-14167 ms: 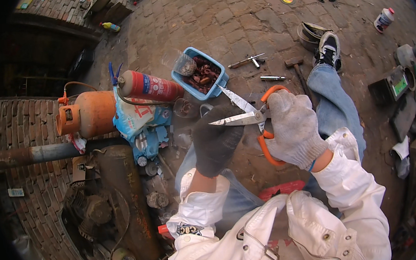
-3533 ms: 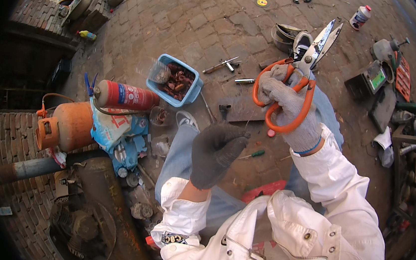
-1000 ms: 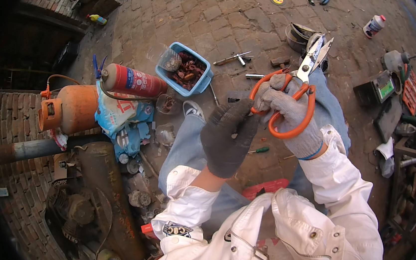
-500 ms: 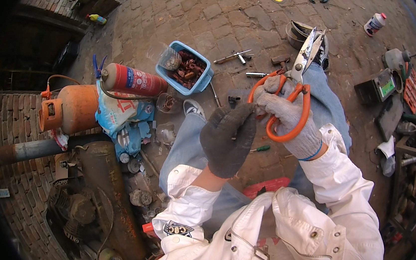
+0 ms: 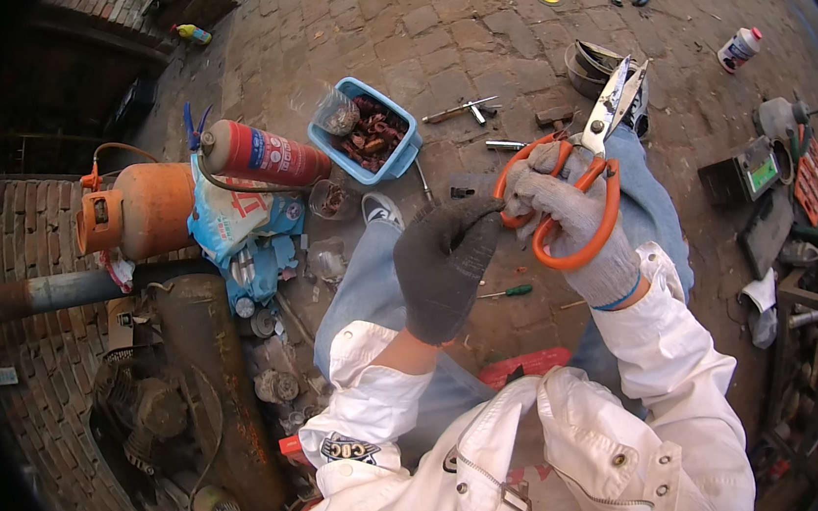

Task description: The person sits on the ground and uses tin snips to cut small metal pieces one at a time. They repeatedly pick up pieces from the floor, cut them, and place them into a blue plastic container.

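Observation:
In a pale grey knit glove, my right hand (image 5: 578,224) is wrapped round the orange handles of a large pair of scissors (image 5: 603,119). Their metal blades point up and away, slightly parted. My left hand (image 5: 445,272), in a dark grey coated glove, is closed in a pinch close beside the right fingertips. Whatever may be between its fingers is too small or hidden to tell. Both hands are raised above the paving between my knees. A green-handled screwdriver (image 5: 516,290) lies on the ground below them.
Ahead stands a blue basin (image 5: 407,162) of reddish-brown scraps with a clear plastic cup in it. A red fire extinguisher (image 5: 266,154) and an orange gas cylinder (image 5: 154,211) are on the left. Scattered tools, a hammer (image 5: 553,115) among them, lie ahead; a black battery (image 5: 741,174) is at right.
My right hand and the scissors have shifted slightly right and down. The left hand has barely moved and remains pinched next to the right fingers.

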`<action>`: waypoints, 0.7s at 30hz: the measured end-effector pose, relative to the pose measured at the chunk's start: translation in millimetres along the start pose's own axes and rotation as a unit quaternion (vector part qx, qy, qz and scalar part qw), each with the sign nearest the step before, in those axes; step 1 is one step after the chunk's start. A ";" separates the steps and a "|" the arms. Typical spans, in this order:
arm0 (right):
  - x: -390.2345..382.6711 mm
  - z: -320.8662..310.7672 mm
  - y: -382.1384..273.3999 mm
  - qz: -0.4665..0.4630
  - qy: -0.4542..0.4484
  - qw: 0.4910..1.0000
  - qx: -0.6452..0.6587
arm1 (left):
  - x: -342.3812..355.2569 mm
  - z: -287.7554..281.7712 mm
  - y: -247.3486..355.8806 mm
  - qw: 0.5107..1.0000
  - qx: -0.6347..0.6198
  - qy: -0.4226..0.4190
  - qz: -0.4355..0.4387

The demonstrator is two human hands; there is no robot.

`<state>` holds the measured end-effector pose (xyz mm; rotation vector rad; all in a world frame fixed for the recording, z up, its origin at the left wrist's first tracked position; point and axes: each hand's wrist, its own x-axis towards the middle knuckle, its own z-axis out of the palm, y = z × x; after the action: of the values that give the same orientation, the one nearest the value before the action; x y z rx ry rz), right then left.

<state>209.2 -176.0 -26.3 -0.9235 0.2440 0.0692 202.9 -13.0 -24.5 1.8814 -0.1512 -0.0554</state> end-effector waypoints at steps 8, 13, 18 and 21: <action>2.9 -2.1 -3.4 -0.042 0.026 0.999 -0.003 | 0.9 -5.7 4.7 0.947 -0.247 -0.021 -0.204; 4.8 -11.3 -3.3 -0.074 0.038 0.996 -0.041 | 2.5 -5.5 2.7 0.946 -0.258 -0.032 -0.193; 12.1 -17.6 1.1 -0.092 0.046 0.995 0.008 | 1.3 -4.9 -1.8 0.947 -0.259 -0.029 -0.189; 12.3 -19.5 0.8 -0.076 0.056 0.995 0.021 | 1.0 -6.1 -5.2 0.946 -0.265 -0.037 -0.184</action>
<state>217.5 -191.6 -41.2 -0.9021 0.2770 -0.1291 205.0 -5.9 -27.5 1.3456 0.1567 -0.3860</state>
